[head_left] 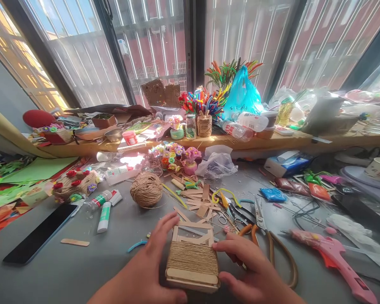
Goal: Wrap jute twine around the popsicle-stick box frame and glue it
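Note:
A small box of craft sticks wound with brown twine (192, 262) sits on the grey table near its front edge. My left hand (152, 261) grips its left side, fingers curled against the frame. My right hand (251, 272) grips its right side, thumb and fingers pressed on the wound twine. A ball of twine (146, 189) lies behind, with loose craft sticks (199, 202) scattered beside it.
A pink glue gun (335, 255) and scissors (266, 236) lie to the right. A black phone (39, 238), glue bottles (104, 216) and a lone stick (75, 242) lie to the left. The window ledge (91, 148) holds jars, pipe cleaners and bags.

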Demonstrator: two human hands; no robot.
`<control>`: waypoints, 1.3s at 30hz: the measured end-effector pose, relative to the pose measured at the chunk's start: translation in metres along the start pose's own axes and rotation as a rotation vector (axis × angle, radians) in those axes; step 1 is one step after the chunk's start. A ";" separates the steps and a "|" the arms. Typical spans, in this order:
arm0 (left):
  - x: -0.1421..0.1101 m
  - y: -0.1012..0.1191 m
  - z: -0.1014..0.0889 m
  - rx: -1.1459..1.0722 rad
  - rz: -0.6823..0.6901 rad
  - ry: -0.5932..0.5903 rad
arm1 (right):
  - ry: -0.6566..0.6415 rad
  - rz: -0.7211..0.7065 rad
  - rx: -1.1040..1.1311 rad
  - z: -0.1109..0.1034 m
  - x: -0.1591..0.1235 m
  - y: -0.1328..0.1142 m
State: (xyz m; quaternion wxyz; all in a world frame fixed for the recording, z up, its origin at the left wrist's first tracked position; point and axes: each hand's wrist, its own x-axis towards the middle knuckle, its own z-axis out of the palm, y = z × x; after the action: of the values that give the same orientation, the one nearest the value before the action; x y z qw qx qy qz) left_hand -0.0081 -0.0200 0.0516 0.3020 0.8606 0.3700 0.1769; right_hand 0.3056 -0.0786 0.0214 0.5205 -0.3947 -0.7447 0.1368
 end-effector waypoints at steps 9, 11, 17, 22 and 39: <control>0.035 0.038 0.005 0.391 0.257 -0.039 | -0.073 0.001 0.022 -0.002 0.002 -0.004; 0.035 0.041 0.006 0.431 0.198 -0.059 | -0.099 -0.007 0.012 -0.003 0.003 -0.001; 0.021 0.033 0.004 0.511 0.273 -0.002 | -0.088 -0.002 -0.040 -0.003 0.003 0.011; 0.016 0.033 0.004 0.523 0.286 0.016 | -0.069 0.071 -0.109 -0.002 0.002 0.014; 0.008 0.020 -0.007 0.454 0.209 0.052 | 0.067 0.240 -0.073 0.008 -0.004 0.022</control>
State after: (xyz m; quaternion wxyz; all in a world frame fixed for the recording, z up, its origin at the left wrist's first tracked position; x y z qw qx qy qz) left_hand 0.0042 -0.0218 0.0705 0.0713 0.9350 0.3171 0.1416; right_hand 0.3089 -0.0650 0.0019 0.5103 -0.5039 -0.6789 0.1575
